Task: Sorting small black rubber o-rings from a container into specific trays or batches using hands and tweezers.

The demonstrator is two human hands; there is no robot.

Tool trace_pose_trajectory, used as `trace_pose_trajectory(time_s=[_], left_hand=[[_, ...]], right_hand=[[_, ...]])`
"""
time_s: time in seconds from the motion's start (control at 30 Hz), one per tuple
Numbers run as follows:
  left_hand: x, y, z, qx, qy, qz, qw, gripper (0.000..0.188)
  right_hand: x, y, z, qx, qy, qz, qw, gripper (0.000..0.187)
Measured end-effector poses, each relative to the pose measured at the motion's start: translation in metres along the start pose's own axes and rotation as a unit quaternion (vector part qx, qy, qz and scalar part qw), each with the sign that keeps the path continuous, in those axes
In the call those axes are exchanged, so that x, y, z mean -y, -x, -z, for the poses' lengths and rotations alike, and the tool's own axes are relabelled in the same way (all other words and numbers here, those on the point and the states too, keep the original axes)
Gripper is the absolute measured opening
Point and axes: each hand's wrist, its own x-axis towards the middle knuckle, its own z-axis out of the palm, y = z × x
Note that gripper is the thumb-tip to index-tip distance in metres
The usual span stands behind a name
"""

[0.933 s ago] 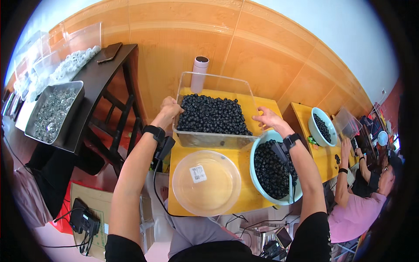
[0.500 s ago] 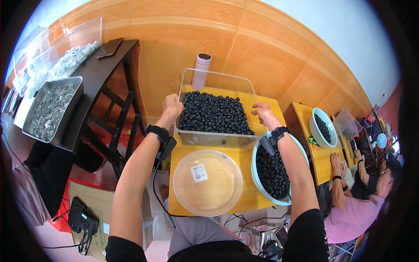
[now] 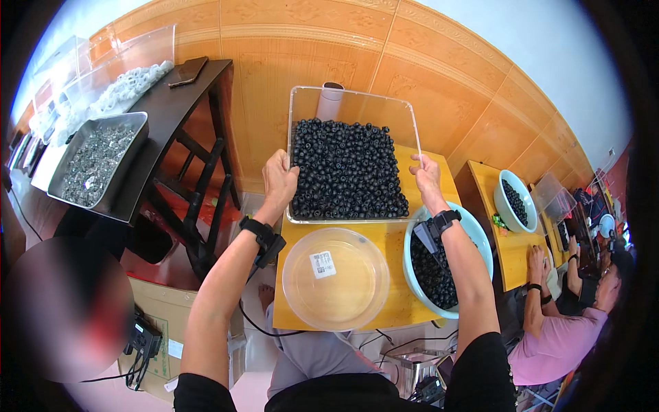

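Tilted since a moment ago, far end raised, clear box [image 3: 343,221] just beyond the round tub [image 3: 350,288], blue bowl [image 3: 482,237] right of that tub, left hand [image 3: 279,182] and right hand [image 3: 429,180] curled closed on the box's side rims, black beads [image 3: 347,168] inside.

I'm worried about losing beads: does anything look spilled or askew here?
I see nothing spilled or damaged on the nearer yellow table. The one thing askew is the clear bin of black beads: held at its sides by the left hand and right hand, it seems tipped toward the person.
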Motion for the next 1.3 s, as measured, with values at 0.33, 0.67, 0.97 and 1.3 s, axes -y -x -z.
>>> trace_pose_trajectory(time_s=[0.33, 0.67, 0.97, 1.3], left_hand=[[-0.024, 0.021, 0.019, -0.007, -0.023, 0.006, 1.000, 0.034], [-0.016, 0.018, 0.009, -0.087, 0.133, 0.165, 0.974, 0.032], [-0.015, 0.042, 0.012, -0.121, 0.102, 0.036, 0.987, 0.033], [-0.025, 0.053, 0.013, -0.121, 0.130, -0.004, 0.984, 0.034]], right_hand=[[0.030, 0.027, 0.001, -0.032, -0.018, 0.062, 0.997, 0.020], [0.031, 0.031, -0.001, -0.058, 0.020, 0.097, 0.993, 0.022], [0.039, 0.035, 0.004, -0.066, -0.012, 0.091, 0.994, 0.019], [0.046, 0.037, 0.006, -0.087, -0.002, 0.102, 0.991, 0.017]])
